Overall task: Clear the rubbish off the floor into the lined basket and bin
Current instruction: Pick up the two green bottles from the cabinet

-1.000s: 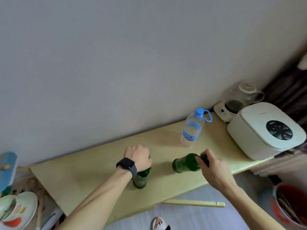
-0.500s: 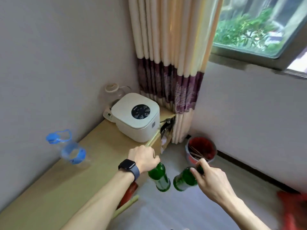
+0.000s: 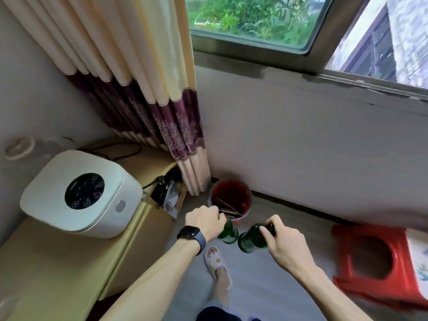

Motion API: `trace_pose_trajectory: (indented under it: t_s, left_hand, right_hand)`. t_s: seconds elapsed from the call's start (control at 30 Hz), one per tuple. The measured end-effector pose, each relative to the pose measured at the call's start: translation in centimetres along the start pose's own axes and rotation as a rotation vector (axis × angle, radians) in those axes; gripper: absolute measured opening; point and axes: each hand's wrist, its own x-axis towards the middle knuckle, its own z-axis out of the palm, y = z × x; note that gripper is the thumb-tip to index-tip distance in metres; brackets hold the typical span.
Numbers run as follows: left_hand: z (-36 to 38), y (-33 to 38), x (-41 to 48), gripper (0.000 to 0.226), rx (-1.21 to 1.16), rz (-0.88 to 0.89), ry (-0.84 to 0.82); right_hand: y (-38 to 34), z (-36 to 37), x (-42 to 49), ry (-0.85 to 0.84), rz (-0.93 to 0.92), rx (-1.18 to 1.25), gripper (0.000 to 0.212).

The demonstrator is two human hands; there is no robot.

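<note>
A green left bottle [image 3: 228, 233] is gripped by the left hand [image 3: 203, 222], with the fingers clenched round its neck. The neck is hidden in the fist and the body hangs down. A green right bottle [image 3: 251, 240] is gripped at the neck by the right hand [image 3: 285, 242], with thumb and fingers wrapped round it. Its body is tilted down and to the left. The two bottle bodies are seen just beside each other; whether they touch cannot be told. Both bottles are carried clear of the floor [image 3: 266, 288], near the bin [image 3: 250, 200], on the person's side of it. The bin is lined in red and is set on the floor against the wall, just right of the curtain [image 3: 143, 77] hem. Brown sticks [image 3: 228, 208] are seen lying inside it. A dark watch [image 3: 192, 235] is worn on the left wrist. A pale slipper [image 3: 214, 260] with a foot in it is seen on the floor below the bottles. A white cooker [image 3: 81, 195] with a round black panel is placed on the yellow table [image 3: 58, 269] at left. A black cord [image 3: 162, 185] is draped over the table's end, just beside the cooker. A blurred clear jug [image 3: 20, 147] is seen behind the cooker. A red stool [image 3: 370, 262] is placed on the floor at right, well apart from the bin. A window [image 3: 254, 17] with greenery outside is seen above the wall.
</note>
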Motion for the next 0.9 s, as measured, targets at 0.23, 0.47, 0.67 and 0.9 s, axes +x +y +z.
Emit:
trace_pose_trajectory:
  t_s: [0.23, 0.47, 0.67, 0.9]
  left_hand:
    - [3.0, 1.2, 12.1, 0.039, 0.01, -0.049, -0.06]
    - [10.3, 0.3, 23.5, 0.044, 0.044, -0.132, -0.074]
    - [18.6, -2.6, 30.8, 0.046, 0.125, -0.1, -0.044]
    - [25.5, -6.1, 36.7, 0.04, 0.144, -0.024, -0.072]
  right_hand:
    - [2.0, 3.4, 11.9, -0.081, 0.088, 0.02, 0.018]
    - [6.5, 11.4, 21.8, -0.159, 0.207, 0.133, 0.013]
    - [9.7, 20.3, 28.8, -0.226, 0.2, 0.123, 0.013]
    - [12.2, 29.8, 33.1, -0.288, 0.151, 0.066, 0.023]
